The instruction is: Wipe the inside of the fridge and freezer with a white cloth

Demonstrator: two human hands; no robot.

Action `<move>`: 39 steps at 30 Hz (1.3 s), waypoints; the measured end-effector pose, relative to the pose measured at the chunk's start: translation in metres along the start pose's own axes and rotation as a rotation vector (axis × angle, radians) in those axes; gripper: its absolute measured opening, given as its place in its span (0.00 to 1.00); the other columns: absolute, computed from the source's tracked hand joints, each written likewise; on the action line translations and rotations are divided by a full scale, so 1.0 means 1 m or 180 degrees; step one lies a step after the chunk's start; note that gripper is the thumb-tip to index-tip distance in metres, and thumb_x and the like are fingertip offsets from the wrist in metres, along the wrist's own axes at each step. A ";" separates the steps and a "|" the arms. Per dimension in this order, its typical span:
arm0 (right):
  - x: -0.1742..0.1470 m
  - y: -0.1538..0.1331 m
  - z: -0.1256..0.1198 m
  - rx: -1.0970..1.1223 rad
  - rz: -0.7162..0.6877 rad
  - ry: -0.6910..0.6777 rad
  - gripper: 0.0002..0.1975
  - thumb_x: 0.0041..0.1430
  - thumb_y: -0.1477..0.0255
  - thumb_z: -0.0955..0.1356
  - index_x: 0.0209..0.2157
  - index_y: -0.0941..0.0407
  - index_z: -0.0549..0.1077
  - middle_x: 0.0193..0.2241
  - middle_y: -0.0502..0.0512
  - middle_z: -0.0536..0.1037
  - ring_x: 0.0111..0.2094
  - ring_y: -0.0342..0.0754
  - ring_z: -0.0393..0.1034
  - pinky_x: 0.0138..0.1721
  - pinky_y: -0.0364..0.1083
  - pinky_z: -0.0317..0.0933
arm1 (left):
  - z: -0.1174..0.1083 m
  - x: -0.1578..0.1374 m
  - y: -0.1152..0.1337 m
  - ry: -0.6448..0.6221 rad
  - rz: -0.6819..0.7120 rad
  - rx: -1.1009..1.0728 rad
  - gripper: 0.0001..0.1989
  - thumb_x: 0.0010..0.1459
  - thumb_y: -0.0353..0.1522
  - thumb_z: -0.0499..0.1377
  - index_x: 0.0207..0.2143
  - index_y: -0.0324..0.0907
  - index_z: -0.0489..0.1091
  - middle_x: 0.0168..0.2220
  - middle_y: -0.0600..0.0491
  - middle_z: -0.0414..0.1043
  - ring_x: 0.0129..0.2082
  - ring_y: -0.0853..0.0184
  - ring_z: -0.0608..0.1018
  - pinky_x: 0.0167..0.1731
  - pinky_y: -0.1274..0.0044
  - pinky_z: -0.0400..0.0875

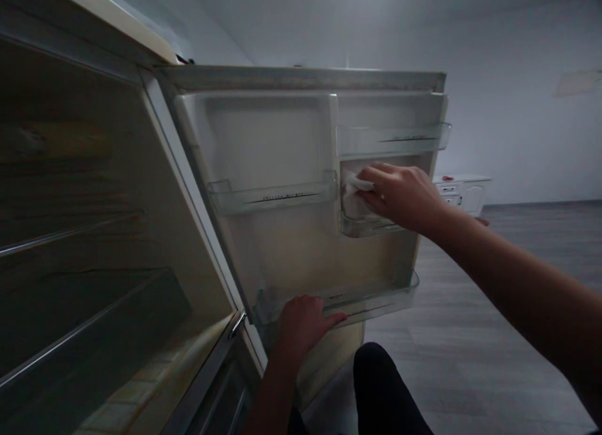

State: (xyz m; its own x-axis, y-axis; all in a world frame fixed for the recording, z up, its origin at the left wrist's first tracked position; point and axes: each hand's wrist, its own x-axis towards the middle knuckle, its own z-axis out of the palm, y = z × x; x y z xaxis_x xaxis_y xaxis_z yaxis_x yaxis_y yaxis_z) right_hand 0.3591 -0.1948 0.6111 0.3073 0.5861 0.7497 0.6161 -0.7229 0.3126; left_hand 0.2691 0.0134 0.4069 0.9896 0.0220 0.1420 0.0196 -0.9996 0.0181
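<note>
A fridge door [277, 134] stands wide open in front of me. My right hand [395, 190] pinches a crumpled white wipe [352, 187] at the small middle-right shelf [362, 228] of the door. The wipe reaches the inner left side of that shelf. Lower down, my left hand [305, 325] lies over the front rim of the clear bottom door shelf [376, 306]. Its thumb points right along the rim, and its other fingers curl over into the shelf, where their tips are hidden.
On the left is the dark fridge interior [94, 215] with glass shelves. A clear upper shelf [395, 140] and a left shelf [282, 197] are also on the door. Behind it stands a white cabinet [470, 193] on the grey floor [470, 309]. My knee [376, 372] is below.
</note>
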 end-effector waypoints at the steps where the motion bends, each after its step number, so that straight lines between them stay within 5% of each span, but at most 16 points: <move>1: -0.002 -0.003 -0.002 0.0037 -0.0063 0.0044 0.14 0.67 0.64 0.63 0.41 0.57 0.77 0.42 0.61 0.77 0.35 0.48 0.69 0.32 0.45 0.51 | 0.000 0.001 0.001 0.0033 -0.0004 0.0001 0.35 0.58 0.62 0.48 0.34 0.42 0.78 0.35 0.43 0.81 0.39 0.53 0.82 0.37 0.68 0.72; 4: -0.004 -0.003 -0.008 0.0019 0.0085 -0.0021 0.17 0.66 0.63 0.63 0.34 0.59 0.78 0.40 0.63 0.76 0.36 0.50 0.70 0.32 0.46 0.53 | 0.000 0.002 0.004 0.0081 -0.0033 0.0001 0.34 0.59 0.61 0.50 0.35 0.42 0.79 0.34 0.42 0.81 0.39 0.52 0.82 0.37 0.67 0.72; 7: -0.002 0.010 -0.009 0.0170 0.0772 -0.0191 0.14 0.64 0.62 0.66 0.33 0.58 0.76 0.30 0.60 0.76 0.30 0.51 0.70 0.30 0.46 0.54 | 0.000 0.003 0.004 0.0102 -0.0037 -0.0004 0.33 0.59 0.60 0.50 0.35 0.42 0.79 0.34 0.43 0.81 0.38 0.52 0.82 0.37 0.67 0.73; 12: -0.009 0.027 -0.005 0.1615 0.1300 0.0155 0.14 0.62 0.60 0.67 0.39 0.57 0.71 0.26 0.56 0.76 0.27 0.51 0.72 0.30 0.47 0.62 | 0.003 -0.001 -0.002 0.0042 -0.0012 0.0029 0.35 0.57 0.62 0.49 0.34 0.43 0.78 0.34 0.43 0.81 0.38 0.52 0.82 0.36 0.67 0.72; 16: -0.021 0.016 -0.002 0.1515 0.1084 0.0400 0.12 0.62 0.64 0.67 0.44 0.56 0.69 0.32 0.58 0.77 0.32 0.53 0.74 0.32 0.48 0.64 | 0.003 -0.008 -0.011 -0.0055 0.0092 -0.0008 0.36 0.56 0.64 0.48 0.32 0.44 0.78 0.33 0.45 0.80 0.36 0.53 0.82 0.35 0.68 0.71; 21: -0.024 0.012 0.004 0.1176 0.0737 0.0136 0.09 0.52 0.76 0.66 0.37 0.56 0.70 0.30 0.56 0.78 0.31 0.52 0.75 0.32 0.47 0.63 | -0.001 -0.015 -0.017 -0.0221 0.0091 -0.0063 0.36 0.54 0.65 0.48 0.32 0.45 0.78 0.31 0.47 0.80 0.35 0.55 0.81 0.35 0.69 0.69; 25: -0.027 0.017 0.004 0.1506 0.1125 0.0585 0.08 0.54 0.75 0.67 0.38 0.55 0.70 0.19 0.48 0.71 0.20 0.46 0.69 0.22 0.43 0.57 | 0.000 -0.012 -0.014 -0.0166 0.0111 -0.0086 0.36 0.55 0.65 0.48 0.32 0.45 0.78 0.31 0.47 0.80 0.35 0.54 0.82 0.34 0.69 0.70; 28: -0.032 0.014 0.000 0.2507 0.1431 0.1075 0.09 0.58 0.75 0.66 0.42 0.54 0.68 0.18 0.44 0.69 0.17 0.44 0.68 0.18 0.40 0.57 | 0.004 -0.006 -0.010 -0.0030 0.0094 -0.0059 0.36 0.56 0.64 0.48 0.33 0.45 0.78 0.32 0.45 0.80 0.35 0.53 0.82 0.34 0.68 0.70; 31: -0.037 0.005 -0.002 0.3136 0.1340 0.1710 0.07 0.59 0.74 0.67 0.39 0.54 0.68 0.29 0.49 0.74 0.24 0.42 0.71 0.22 0.41 0.62 | 0.006 0.000 -0.006 0.0049 0.0056 -0.0032 0.36 0.57 0.63 0.48 0.34 0.44 0.78 0.33 0.44 0.80 0.36 0.53 0.82 0.34 0.68 0.71; 34: -0.039 -0.002 -0.001 0.2820 0.1029 0.2213 0.03 0.60 0.74 0.68 0.36 0.54 0.68 0.35 0.50 0.73 0.29 0.41 0.69 0.28 0.42 0.63 | 0.006 0.002 -0.002 0.0107 0.0042 -0.0047 0.35 0.58 0.62 0.48 0.34 0.43 0.78 0.33 0.45 0.80 0.37 0.53 0.82 0.35 0.68 0.70; 39: -0.029 0.010 0.013 0.1969 0.0335 0.1757 0.05 0.65 0.70 0.65 0.42 0.53 0.67 0.38 0.54 0.71 0.39 0.48 0.68 0.41 0.49 0.64 | 0.003 -0.001 -0.004 0.0019 -0.0010 -0.0065 0.36 0.56 0.64 0.48 0.33 0.43 0.77 0.33 0.45 0.79 0.36 0.55 0.81 0.34 0.69 0.69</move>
State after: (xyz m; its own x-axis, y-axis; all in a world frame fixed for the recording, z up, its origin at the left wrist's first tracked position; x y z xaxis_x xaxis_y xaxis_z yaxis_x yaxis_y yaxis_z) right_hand 0.3659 -0.2142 0.5846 0.0853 0.1468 0.9855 0.9405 -0.3383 -0.0310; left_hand 0.2687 0.0175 0.4034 0.9887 0.0253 0.1477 0.0198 -0.9990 0.0388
